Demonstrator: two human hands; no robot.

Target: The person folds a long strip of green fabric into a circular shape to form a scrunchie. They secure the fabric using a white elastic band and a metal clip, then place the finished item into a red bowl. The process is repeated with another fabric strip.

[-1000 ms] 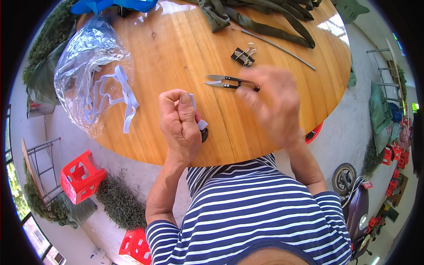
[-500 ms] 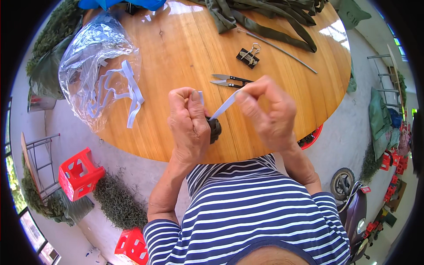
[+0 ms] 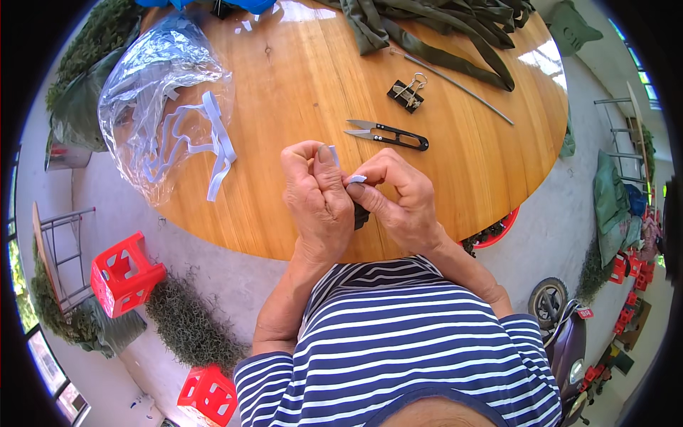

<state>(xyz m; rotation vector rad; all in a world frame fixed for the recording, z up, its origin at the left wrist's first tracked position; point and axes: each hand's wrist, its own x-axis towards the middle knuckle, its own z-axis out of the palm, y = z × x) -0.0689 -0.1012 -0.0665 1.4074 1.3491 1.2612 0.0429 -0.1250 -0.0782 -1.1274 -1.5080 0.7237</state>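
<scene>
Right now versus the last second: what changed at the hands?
The right hand, a blur by the black-handled snips at first, took hold of the white strip and drew it out rightward. It has since come left against the left hand, pinching the strip there. Unchanged: left hand's pinch on the strip; snips, binder clip and metal rod on the table.
</scene>
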